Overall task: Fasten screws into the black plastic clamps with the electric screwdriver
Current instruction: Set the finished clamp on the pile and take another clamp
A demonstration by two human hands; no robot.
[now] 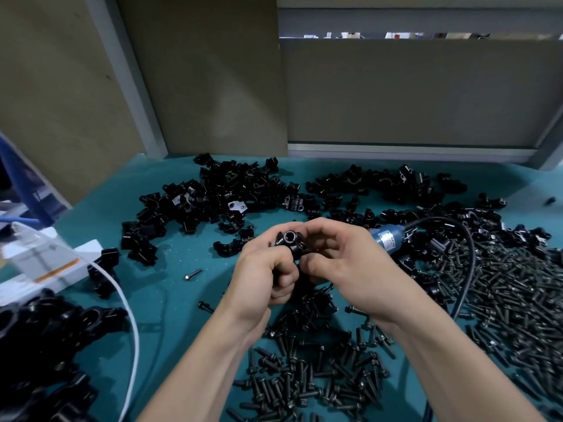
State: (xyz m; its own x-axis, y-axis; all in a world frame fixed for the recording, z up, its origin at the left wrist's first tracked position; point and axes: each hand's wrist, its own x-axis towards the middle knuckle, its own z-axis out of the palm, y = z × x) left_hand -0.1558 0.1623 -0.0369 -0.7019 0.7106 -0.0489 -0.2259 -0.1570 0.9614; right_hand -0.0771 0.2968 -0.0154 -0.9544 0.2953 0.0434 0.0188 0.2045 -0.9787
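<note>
Left hand (264,277) and right hand (345,263) both curled round one clamp (289,240), seemingly positioning it. Next called for: one of near screws (304,376), then electric screwdriver (387,239), seen just beyond right hand.

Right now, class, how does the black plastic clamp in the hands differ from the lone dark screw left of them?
The black plastic clamp is gripped by the left hand and right hand; the lone dark screw lies on the teal mat. The clamp is chunky with a round hole; the screw is slim, straight. Both are dark.
</note>
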